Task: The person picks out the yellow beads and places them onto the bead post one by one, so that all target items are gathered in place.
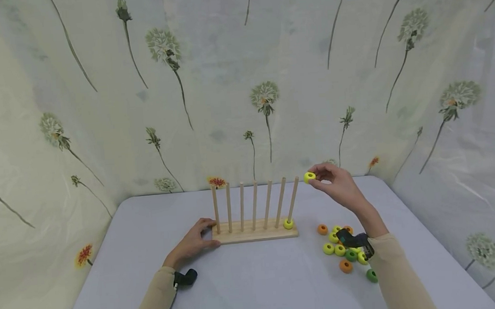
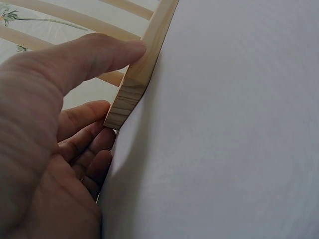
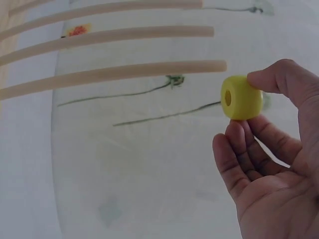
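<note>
**Holding a glossy yellow barrel-shaped bead (image 3: 244,99) beside a pale wooden seven-peg rack (image 1: 257,236)**

The right hand (image 1: 339,186) pinches the bead between thumb and fingers, just right of the tip of the rightmost peg (image 1: 293,201). The left hand (image 1: 193,240) grips the rack's left end, thumb at the near side, fingers towards the far side. A second yellow bead (image 1: 288,224) encircles that peg's foot. Loose yellow, orange and green round beads (image 1: 340,250) lie on the white-covered desk (image 1: 255,281), right of the rack.

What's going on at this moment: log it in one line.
right hand: pinches yellow bead | left hand: holds left end of wooden base | rightmost peg: second yellow bead at bottom | loose beads: on table
</note>
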A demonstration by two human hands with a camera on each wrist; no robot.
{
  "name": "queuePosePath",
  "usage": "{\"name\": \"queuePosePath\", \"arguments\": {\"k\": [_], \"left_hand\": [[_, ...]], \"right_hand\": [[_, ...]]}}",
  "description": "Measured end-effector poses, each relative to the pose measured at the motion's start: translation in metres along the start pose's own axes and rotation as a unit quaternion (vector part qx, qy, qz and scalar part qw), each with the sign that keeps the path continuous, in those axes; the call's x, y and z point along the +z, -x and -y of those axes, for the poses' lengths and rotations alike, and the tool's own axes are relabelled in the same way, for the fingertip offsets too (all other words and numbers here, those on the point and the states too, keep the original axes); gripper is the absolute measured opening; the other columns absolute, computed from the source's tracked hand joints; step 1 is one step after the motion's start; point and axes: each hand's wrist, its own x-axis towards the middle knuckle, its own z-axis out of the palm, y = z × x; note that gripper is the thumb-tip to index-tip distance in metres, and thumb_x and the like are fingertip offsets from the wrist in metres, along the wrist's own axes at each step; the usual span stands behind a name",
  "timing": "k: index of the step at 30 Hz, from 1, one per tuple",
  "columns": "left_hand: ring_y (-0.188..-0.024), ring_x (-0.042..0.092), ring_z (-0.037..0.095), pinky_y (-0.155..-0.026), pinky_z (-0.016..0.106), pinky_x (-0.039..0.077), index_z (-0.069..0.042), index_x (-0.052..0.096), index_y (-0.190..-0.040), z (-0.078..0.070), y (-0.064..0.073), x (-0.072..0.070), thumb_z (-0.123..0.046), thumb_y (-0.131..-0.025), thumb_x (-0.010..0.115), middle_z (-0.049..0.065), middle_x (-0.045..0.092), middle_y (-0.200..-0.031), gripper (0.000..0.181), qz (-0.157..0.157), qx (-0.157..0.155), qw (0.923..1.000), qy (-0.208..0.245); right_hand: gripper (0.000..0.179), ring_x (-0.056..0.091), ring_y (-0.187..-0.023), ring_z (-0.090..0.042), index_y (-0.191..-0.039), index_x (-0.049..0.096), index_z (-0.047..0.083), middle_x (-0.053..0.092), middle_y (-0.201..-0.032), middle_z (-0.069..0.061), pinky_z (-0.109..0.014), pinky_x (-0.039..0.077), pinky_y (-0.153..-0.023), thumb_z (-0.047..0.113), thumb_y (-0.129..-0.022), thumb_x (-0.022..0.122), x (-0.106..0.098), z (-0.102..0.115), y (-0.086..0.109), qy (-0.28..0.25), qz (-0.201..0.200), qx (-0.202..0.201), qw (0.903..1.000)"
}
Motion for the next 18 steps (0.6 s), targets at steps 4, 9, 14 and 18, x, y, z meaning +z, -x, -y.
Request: {"name": "queuePosePath", "arguments": {"k": [4,9,14,18], "left_hand": [[-0.136,0.039,0.033,-0.113,0.054,0.029,-0.011,0.054,-0.134,0.0,0.0,0.0,-0.035,-0.074,0.083,0.006,0.046,-0.138,0.071,0.0,0.0,1.0,0.0],[-0.136,0.039,0.033,-0.113,0.054,0.03,-0.011,0.054,-0.134,0.001,0.0,0.0,-0.037,-0.074,0.083,0.007,0.046,-0.139,0.072,-0.003,0.003,1.0,-0.005],[-0.136,0.039,0.032,-0.112,0.055,0.03,-0.012,0.053,-0.134,0.002,0.0,0.0,-0.038,-0.074,0.083,0.006,0.045,-0.139,0.072,-0.004,0.005,1.0,-0.005],[-0.136,0.039,0.033,-0.112,0.055,0.03,-0.011,0.053,-0.135,0.003,0.0,0.0,-0.038,-0.074,0.083,0.007,0.045,-0.139,0.072,-0.002,0.008,1.0,-0.005]], "right_hand": [[0.034,0.058,-0.091,-0.01,-0.117,0.061,0.012,0.062,-0.109,-0.006,-0.014,0.047,-0.077,0.03,-0.09,0.069,0.001,0.005,-0.003,0.001,0.001,-0.004,1.0],[0.034,0.059,-0.091,-0.01,-0.117,0.061,0.014,0.063,-0.107,-0.005,-0.014,0.047,-0.078,0.033,-0.09,0.068,0.003,0.008,-0.006,0.008,0.002,-0.005,1.0],[0.034,0.059,-0.093,-0.011,-0.117,0.061,0.013,0.062,-0.107,-0.004,-0.017,0.048,-0.08,0.034,-0.091,0.067,0.005,0.01,-0.009,0.004,0.005,-0.003,1.0],[0.036,0.058,-0.094,-0.013,-0.118,0.06,0.013,0.062,-0.108,-0.004,-0.02,0.048,-0.081,0.035,-0.091,0.067,0.005,0.014,-0.011,0.005,0.008,0.001,1.0]]}}
